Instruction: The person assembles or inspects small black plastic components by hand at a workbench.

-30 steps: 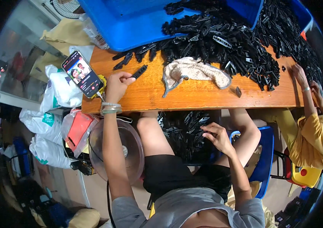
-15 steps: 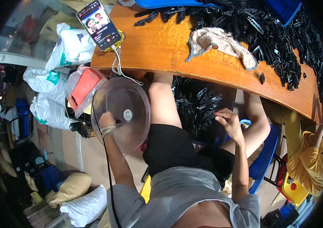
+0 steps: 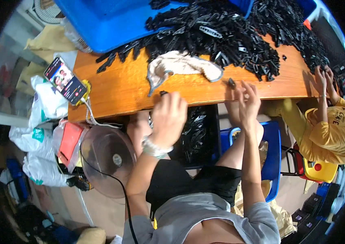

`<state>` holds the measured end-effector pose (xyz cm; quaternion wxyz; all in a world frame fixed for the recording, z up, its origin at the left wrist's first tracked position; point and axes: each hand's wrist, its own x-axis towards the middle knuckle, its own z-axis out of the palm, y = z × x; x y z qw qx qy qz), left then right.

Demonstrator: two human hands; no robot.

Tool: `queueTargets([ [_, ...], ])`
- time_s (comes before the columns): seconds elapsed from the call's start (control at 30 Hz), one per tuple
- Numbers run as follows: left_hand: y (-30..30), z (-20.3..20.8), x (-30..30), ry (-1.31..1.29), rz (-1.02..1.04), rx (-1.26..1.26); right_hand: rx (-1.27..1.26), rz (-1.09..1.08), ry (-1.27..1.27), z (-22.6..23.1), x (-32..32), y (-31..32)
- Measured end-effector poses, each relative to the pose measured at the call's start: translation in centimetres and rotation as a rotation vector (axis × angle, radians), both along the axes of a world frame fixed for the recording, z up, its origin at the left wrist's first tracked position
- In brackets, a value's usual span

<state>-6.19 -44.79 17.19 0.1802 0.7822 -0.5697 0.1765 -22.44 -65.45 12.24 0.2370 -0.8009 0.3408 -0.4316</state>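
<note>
My left hand (image 3: 167,121), with a pale band at the wrist, is over the near edge of the wooden table (image 3: 119,87). Its fingers point down and are smeared by motion; a small black piece (image 3: 163,93) shows at the fingertips, and I cannot tell whether they grip it. At the same edge, further right, my right hand (image 3: 247,102) has its fingers bent and apart, with nothing visible in them. Close to those fingers a small black plastic piece (image 3: 232,83) lies on the wood. Between the hands and the far pile is a crumpled pale cloth (image 3: 184,67).
Black plastic parts (image 3: 237,40) are heaped along the far side beside a blue tray (image 3: 111,24). A phone (image 3: 65,80) stands at left. Below the table are a dark bin (image 3: 197,134) of parts and a clear round plastic tub (image 3: 107,162). A co-worker (image 3: 329,130) is at right.
My left hand has left the clear tub and come right and forward to the table edge. My right hand has risen from above the bin to the edge. The view has shifted.
</note>
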Motion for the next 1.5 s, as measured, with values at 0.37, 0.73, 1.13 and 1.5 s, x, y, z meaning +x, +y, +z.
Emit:
queueTargets([
  [0.37,-5.4,-3.6,0.1,0.581,-0.227,-0.158,-0.188,0.211,0.273,0.2,1.8,-0.8],
  [0.73,-6.0,-5.0,3.1,0.579,-0.227,-0.296,-0.130,-0.288,0.351,-0.8,4.9,0.0],
  [1.13,-5.4,-5.3,3.7,0.608,-0.251,-0.306,-0.008,0.097,0.227,1.0,3.0,1.1],
  [1.5,-5.6,-5.2,3.7,0.665,-0.266,-0.264,0.212,0.561,0.201,1.0,4.3,-0.3],
])
